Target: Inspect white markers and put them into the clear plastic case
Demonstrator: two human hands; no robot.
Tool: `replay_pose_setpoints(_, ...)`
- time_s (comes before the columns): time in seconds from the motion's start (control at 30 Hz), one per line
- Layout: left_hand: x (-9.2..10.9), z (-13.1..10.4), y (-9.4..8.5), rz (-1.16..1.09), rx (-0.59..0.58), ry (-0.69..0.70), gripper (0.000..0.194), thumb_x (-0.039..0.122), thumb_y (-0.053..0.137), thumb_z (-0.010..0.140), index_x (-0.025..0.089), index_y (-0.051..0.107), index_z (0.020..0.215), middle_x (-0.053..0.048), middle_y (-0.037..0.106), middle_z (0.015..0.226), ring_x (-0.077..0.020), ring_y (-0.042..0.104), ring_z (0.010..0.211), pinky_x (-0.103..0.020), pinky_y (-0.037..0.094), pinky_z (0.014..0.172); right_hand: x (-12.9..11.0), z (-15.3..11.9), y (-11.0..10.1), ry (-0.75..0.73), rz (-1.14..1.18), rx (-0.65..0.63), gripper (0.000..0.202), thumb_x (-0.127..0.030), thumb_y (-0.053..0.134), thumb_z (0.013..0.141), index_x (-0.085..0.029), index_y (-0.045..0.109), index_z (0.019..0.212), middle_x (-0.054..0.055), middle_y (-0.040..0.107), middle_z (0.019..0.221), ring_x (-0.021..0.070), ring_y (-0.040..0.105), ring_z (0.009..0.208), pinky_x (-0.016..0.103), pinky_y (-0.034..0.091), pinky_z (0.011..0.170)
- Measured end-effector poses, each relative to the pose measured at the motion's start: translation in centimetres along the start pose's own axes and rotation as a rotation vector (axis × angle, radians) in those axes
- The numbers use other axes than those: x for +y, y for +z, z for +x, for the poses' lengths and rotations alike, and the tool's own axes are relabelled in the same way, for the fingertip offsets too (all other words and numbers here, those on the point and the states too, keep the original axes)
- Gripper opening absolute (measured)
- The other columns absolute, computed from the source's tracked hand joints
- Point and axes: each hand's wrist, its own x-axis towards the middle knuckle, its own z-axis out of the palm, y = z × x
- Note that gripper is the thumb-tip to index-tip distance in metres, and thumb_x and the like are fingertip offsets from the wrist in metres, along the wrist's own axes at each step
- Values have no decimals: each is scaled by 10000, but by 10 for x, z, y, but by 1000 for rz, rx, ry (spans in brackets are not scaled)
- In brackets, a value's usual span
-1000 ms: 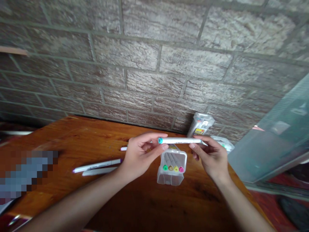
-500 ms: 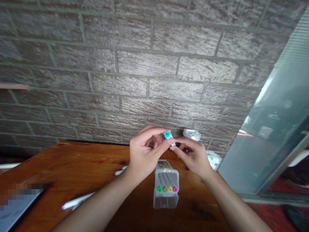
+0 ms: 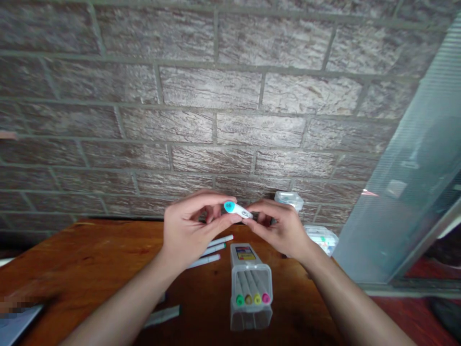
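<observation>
A white marker (image 3: 239, 210) with a turquoise end numbered 66 is held up between my two hands, above the table's far edge. My left hand (image 3: 192, 226) pinches it near the turquoise end. The fingers of my right hand (image 3: 279, 226) are closed on its other end. Below them on the table lies a clear plastic marker case (image 3: 251, 283), with green, brown, yellow and pink marker ends showing in a row. Beside my left wrist are several loose white markers (image 3: 205, 261), partly hidden by the hand.
Two more clear plastic boxes (image 3: 319, 238) stand at the right by the wall. Another marker (image 3: 162, 317) lies near my left forearm on the wooden table (image 3: 118, 245). A flat device (image 3: 18, 324) is at the lower left. The brick wall (image 3: 216, 96) rises right behind the table.
Both hands have shifted left, the left one more, and the marker is turned so more of its white side shows. The view has moved, uncovering more loose markers.
</observation>
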Motion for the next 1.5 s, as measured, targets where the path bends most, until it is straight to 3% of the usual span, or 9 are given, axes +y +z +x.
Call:
replay_pose_setpoints(0.3,9,-3,11,-25,-136,153,248,128,942,783,195,850,1004,-64,839,931,-127,719,667,-216,561,566,7,0,-2,11,15,-1,148,-243,765,974,-175,800,1100,38,800,816,125,661,581,225,534,539)
replay_pose_setpoints(0.43,15,-4,10,-30,-176,178,225,140,913,826,203,846,1031,-69,842,962,-137,754,706,-223,608,618,2,1,-2,-23,24,-34,122,-222,733,985,-191,797,1084,78,847,955,170,748,690,260,589,603)
replay_pose_setpoints(0.57,20,-4,10,-35,-178,173,208,128,899,840,195,843,1029,-71,843,975,-136,761,722,-215,614,627,0,0,-3,-34,-1,-25,130,-236,739,982,-188,796,1089,86,849,959,203,790,783,272,599,631)
replay_pose_setpoints(0.9,24,-3,11,2,-185,212,223,115,914,818,198,841,1011,-61,855,983,-137,779,753,-199,637,663,0,-1,-4,-5,-24,-7,155,-254,721,987,-197,800,1107,55,816,888,151,708,633,253,551,571)
replay_pose_setpoints(1.2,26,-3,10,49,-186,206,225,100,896,819,205,828,1006,-57,844,963,-143,770,732,-215,627,629,0,-1,-5,1,-35,3,165,-242,718,968,-202,772,1120,71,812,960,146,705,651,265,563,584)
replay_pose_setpoints(1.37,24,-3,10,56,-188,225,199,103,873,838,192,822,1009,-66,841,970,-137,757,732,-214,614,628,1,-1,-6,-5,-69,52,160,-207,735,933,-198,755,1092,-5,732,763,115,640,558,238,526,544)
replay_pose_setpoints(1.5,24,-3,11,51,-194,225,189,91,860,843,180,821,1004,-72,838,969,-132,753,734,-211,611,635,2,-1,-7,-1,-88,53,151,-206,727,934,-200,745,1083,-16,711,735,117,636,558,242,522,553)
